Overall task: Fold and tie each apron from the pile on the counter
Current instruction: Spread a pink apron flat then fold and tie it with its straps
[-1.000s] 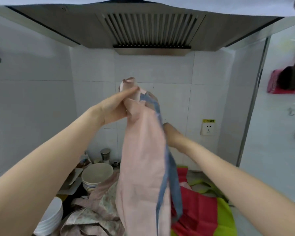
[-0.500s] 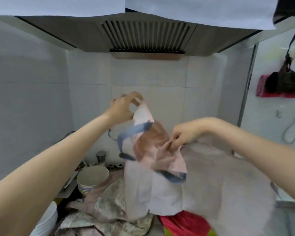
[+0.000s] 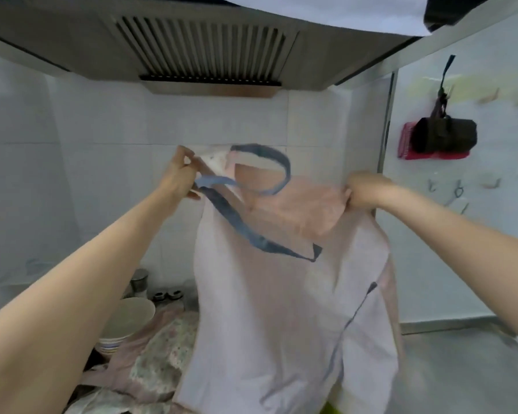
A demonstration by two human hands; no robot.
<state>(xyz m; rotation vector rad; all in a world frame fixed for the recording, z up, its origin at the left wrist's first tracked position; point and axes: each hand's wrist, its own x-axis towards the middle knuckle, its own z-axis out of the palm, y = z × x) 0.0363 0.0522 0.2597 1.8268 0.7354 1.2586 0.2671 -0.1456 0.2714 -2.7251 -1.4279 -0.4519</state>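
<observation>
A pale pink apron [image 3: 281, 309] with blue straps [image 3: 240, 225] hangs spread out in the air in front of me. My left hand [image 3: 180, 177] pinches its upper left corner and a strap. My right hand [image 3: 364, 189] grips its upper right corner at about the same height. The blue neck loop [image 3: 277, 162] arcs between the two hands. Under the hanging cloth a floral apron [image 3: 159, 354] lies crumpled on the counter.
A stack of bowls [image 3: 129, 321] stands at the back left of the counter, with a metal shaker [image 3: 139, 282] behind it. The range hood [image 3: 204, 52] hangs overhead. A dark bag [image 3: 443, 138] hangs on the right wall. A bit of green cloth [image 3: 329, 409] shows below.
The apron hung bunched from both hands held together; the hands have since moved apart and the cloth now hangs spread wide between them.
</observation>
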